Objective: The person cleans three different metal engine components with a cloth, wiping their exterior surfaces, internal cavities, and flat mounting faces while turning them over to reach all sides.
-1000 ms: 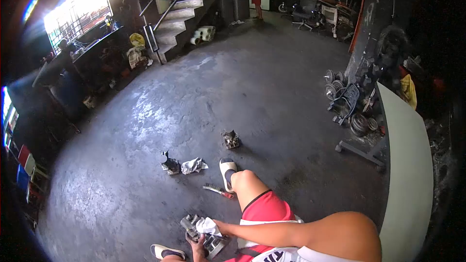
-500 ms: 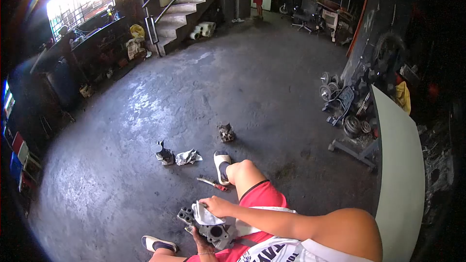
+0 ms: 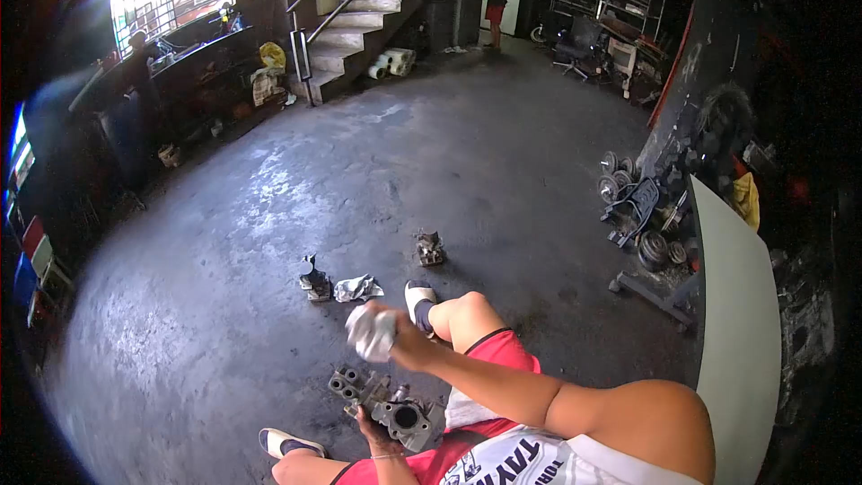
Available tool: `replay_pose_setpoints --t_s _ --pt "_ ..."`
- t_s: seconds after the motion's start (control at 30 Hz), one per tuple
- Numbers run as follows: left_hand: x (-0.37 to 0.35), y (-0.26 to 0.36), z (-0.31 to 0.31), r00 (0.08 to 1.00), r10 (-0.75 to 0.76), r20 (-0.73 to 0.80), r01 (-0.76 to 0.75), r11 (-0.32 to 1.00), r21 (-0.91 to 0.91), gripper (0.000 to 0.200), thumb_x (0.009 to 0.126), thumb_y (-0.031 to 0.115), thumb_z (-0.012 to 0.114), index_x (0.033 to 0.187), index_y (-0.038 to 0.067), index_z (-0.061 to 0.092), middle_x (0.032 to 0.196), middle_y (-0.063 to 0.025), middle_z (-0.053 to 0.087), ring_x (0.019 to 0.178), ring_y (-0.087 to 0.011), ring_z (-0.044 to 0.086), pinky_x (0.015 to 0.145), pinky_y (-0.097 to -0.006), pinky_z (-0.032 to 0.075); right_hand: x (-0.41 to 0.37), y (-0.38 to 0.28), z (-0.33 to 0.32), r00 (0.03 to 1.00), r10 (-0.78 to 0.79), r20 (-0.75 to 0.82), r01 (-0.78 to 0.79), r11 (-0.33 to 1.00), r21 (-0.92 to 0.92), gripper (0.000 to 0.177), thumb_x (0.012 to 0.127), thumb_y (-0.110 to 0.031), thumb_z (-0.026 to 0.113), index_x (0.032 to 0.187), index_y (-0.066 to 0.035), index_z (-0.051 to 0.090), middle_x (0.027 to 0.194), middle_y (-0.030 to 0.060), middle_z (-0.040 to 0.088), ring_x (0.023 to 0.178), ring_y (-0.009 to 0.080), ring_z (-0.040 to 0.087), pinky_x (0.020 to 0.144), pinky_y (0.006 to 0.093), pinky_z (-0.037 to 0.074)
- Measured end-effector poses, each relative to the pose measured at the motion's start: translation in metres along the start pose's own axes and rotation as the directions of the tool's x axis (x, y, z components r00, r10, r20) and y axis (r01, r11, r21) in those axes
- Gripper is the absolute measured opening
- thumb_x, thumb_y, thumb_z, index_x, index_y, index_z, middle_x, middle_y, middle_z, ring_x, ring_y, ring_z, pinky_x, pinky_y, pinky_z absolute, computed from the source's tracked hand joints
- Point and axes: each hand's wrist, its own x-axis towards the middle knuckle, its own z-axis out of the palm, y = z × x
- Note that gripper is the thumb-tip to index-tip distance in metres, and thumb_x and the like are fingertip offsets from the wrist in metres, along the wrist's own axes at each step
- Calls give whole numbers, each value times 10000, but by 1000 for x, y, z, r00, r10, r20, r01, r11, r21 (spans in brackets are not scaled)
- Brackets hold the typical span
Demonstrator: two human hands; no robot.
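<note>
My left hand [image 3: 381, 438] grips a grey metal engine part [image 3: 386, 407] from below, over my lap; the part shows a large round hole and several smaller ones. Above and apart from it, my right hand [image 3: 403, 334] is closed on a crumpled white cloth [image 3: 370, 332], slightly blurred. On the floor ahead lie a second white cloth [image 3: 358, 288], a metal part [image 3: 314, 280] to its left and another metal part [image 3: 430, 249] to its right.
Weights [image 3: 654, 251] and a metal frame stand at the right beside a large pale panel [image 3: 741, 332]. Stairs [image 3: 346, 40] rise at the back left. A person [image 3: 495, 2] stands near the far doorway. My shod feet [image 3: 420, 304] rest on the floor.
My right hand has lifted the white cloth up off the engine part, uncovering its top. The red-handled tool seen on the floor earlier is now hidden behind my right hand and arm. The view has shifted slightly.
</note>
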Motion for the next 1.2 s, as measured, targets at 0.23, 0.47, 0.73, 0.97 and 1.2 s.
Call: replay_pose_setpoints --t_s 0.23,0.47,0.73,0.97,1.2 --pt "-20 10 22 977 78 -196 -61 994 95 618 784 493 522 1249 92 463 1195 -83 527 1050 -279 529 871 -413 445 -43 43 11 895 428 123 -241 698 -675 511 775 -166 622 1169 -30 327 1102 224 488 1056 348 523 858 396 422" --pt "-32 17 18 998 53 -17 -52 997 53 612 805 451 538 1263 59 435 1189 -103 535 1041 -293 538 892 -425 437 -31 35 -21 952 239 192 -20 674 -738 185 816 -101 570 946 -43 453 830 112 579 774 216 593 662 328 445" --pt "-21 13 21 994 36 -101 -42 997 -59 599 797 459 526 1226 44 469 1159 -99 549 1021 -274 552 891 -425 443 -24 -1 6 961 267 68 -269 860 433 160 862 -198 534 963 -116 441 857 19 519 816 135 554 653 283 481" --pt "-7 8 -5 979 187 -85 -174 975 134 534 850 450 470 1226 70 461 1174 -95 532 1042 -263 535 866 -399 460 -45 32 64 914 84 396 380 163 -911 686 760 -281 653 1309 -111 279 1294 248 343 1119 406 431 952 432 370" --pt "22 -9 -6 841 490 230 -534 678 505 455 854 374 482 1182 58 495 1139 -86 556 1021 -238 543 855 -373 451 -82 22 58 861 327 388 305 278 -911 442 820 -335 556 1174 -80 489 1220 249 428 1062 394 486 900 422 405"
